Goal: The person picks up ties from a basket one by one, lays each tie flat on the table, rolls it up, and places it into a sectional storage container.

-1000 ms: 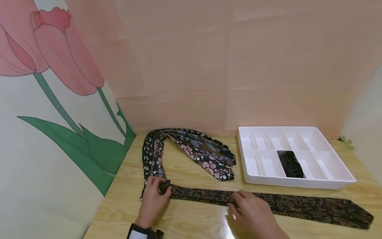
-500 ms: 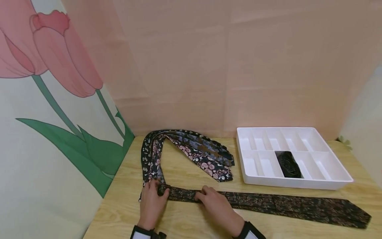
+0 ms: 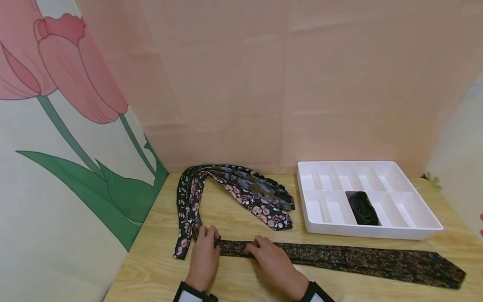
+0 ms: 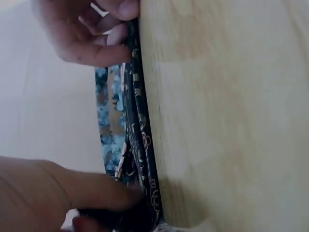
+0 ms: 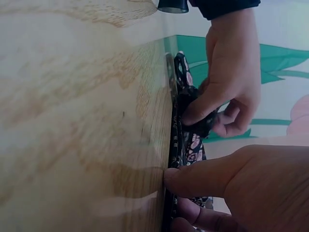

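- Pinching the rolled narrow end of the long dark gold-patterned necktie [image 3: 339, 258], the left hand [image 3: 205, 256] keeps the coil tight, lower centre.
- Right hand [image 3: 271, 262] presses fingers on the strip beside it, flattening it; thumb grip unclear.
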Available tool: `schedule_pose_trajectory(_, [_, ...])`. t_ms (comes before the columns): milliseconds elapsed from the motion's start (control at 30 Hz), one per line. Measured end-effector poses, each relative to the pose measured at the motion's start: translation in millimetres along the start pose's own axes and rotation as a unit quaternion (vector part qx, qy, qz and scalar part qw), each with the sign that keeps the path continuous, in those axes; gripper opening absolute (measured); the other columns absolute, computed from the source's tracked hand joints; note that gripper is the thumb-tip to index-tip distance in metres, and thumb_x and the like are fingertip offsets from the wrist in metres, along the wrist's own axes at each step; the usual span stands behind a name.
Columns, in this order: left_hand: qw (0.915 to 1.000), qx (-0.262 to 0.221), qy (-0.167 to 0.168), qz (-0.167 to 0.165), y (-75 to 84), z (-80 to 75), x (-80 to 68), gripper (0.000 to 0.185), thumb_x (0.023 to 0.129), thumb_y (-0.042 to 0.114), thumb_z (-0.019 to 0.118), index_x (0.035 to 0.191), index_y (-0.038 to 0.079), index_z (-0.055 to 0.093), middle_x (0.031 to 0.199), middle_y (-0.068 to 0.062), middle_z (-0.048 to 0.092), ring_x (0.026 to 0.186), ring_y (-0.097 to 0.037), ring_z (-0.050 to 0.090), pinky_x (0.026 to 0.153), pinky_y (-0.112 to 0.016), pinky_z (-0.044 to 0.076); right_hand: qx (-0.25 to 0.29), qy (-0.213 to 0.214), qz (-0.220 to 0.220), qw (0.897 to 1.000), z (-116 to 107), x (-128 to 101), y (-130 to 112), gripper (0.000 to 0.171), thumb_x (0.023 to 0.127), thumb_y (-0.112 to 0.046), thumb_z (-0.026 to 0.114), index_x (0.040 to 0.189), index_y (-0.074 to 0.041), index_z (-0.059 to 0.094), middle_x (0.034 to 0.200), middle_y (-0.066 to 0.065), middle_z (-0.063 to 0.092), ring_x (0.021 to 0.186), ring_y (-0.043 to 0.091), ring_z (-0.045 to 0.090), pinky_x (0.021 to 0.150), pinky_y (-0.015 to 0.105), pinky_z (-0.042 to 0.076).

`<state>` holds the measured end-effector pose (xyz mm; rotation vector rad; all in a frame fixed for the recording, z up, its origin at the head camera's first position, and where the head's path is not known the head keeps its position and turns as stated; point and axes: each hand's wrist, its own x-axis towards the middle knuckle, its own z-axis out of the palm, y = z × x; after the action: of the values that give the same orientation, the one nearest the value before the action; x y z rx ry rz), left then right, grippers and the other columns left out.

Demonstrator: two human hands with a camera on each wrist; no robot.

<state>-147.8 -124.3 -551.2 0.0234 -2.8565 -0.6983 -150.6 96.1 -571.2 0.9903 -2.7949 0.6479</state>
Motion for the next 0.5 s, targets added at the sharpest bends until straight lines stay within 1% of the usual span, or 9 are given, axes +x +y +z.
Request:
schedule_pose_trajectory(67, [0.9995,-0.008,-0.029,0.010,1.1,2.4,0.2,0.030,0.079,0.005,0.078,0.096,0.017,0.056,0.097,0.000,0.044,0.074,-0.010,0.052,0.060,-0.026,0.045,-0.001,0.001,-0.001,1.000,0,0,0,0.018,0.090,-0.019,0.069,0.105,-0.030,0.068,0.091,-0.009,0.050,0.083,0.009,0.051,0.058,0.023,0.041])
schedule_pose_trajectory(133, [0.9981,-0.020,-0.057,0.011,1.1,3.5,0.3,0.024,0.081,0.012,0.078,0.098,0.015,0.061,0.099,0.000,0.044,0.080,-0.010,0.052,0.064,-0.026,0.047,0.004,-0.005,0.000,1.000,0,0,0,0.019,0.090,-0.019,0.069,0.105,-0.029,0.068,0.091,-0.009,0.050,0.083,0.009,0.050,0.058,0.023,0.041])
schedule_pose_trajectory(167, [0.9971,-0.027,-0.071,0.009,0.7,3.4,0.0,0.023,0.082,0.014,0.077,0.100,0.014,0.063,0.101,0.000,0.044,0.079,-0.010,0.052,0.064,-0.026,0.047,0.007,-0.009,0.000,1.000,-1,0,0,0.019,0.090,-0.018,0.069,0.105,-0.029,0.068,0.091,-0.009,0.050,0.083,0.009,0.050,0.058,0.023,0.040])
schedule_pose_trajectory(233, [0.9955,-0.035,-0.087,0.009,-0.7,1.0,-1.2,0.022,0.082,0.013,0.074,0.102,0.014,0.067,0.108,-0.001,0.044,0.081,-0.011,0.052,0.064,-0.027,0.046,0.018,-0.020,0.001,1.000,-3,0,-1,0.020,0.090,-0.018,0.068,0.106,-0.029,0.068,0.091,-0.009,0.050,0.083,0.009,0.050,0.058,0.023,0.039])
schedule_pose_trajectory(300, [0.9953,-0.023,-0.089,0.030,-2.9,-3.4,-3.1,0.025,0.080,0.007,0.070,0.103,0.017,0.070,0.113,0.000,0.047,0.086,-0.013,0.053,0.067,-0.029,0.046,0.026,-0.031,0.003,0.999,-6,0,-1,0.021,0.090,-0.018,0.068,0.107,-0.029,0.068,0.092,-0.009,0.050,0.084,0.009,0.050,0.059,0.023,0.039])
schedule_pose_trajectory(367, [0.9947,0.000,-0.085,0.059,-6.4,-7.6,-3.5,0.032,0.078,0.002,0.068,0.103,0.022,0.072,0.114,0.003,0.051,0.088,-0.014,0.051,0.070,-0.031,0.045,0.033,-0.041,0.000,0.999,-8,0,0,0.021,0.090,-0.020,0.069,0.108,-0.029,0.067,0.094,-0.008,0.051,0.084,0.009,0.050,0.060,0.023,0.040])
schedule_pose_trajectory(433, [0.9925,0.034,-0.072,0.093,-9.8,-11.1,-2.7,0.035,0.079,0.002,0.069,0.102,0.027,0.074,0.108,0.007,0.057,0.093,-0.013,0.048,0.076,-0.034,0.042,0.039,-0.054,0.001,0.998,-12,2,0,0.020,0.089,-0.022,0.069,0.108,-0.028,0.067,0.095,-0.008,0.053,0.084,0.009,0.051,0.060,0.024,0.042])
schedule_pose_trajectory(500, [0.9889,0.050,-0.067,0.122,-12.6,-13.2,-1.0,0.035,0.080,0.003,0.071,0.103,0.029,0.074,0.102,0.010,0.059,0.091,-0.012,0.046,0.079,-0.036,0.042,0.047,-0.066,0.007,0.997,-14,5,-1,0.016,0.089,-0.024,0.070,0.105,-0.027,0.068,0.094,-0.009,0.055,0.082,0.007,0.053,0.061,0.025,0.044])
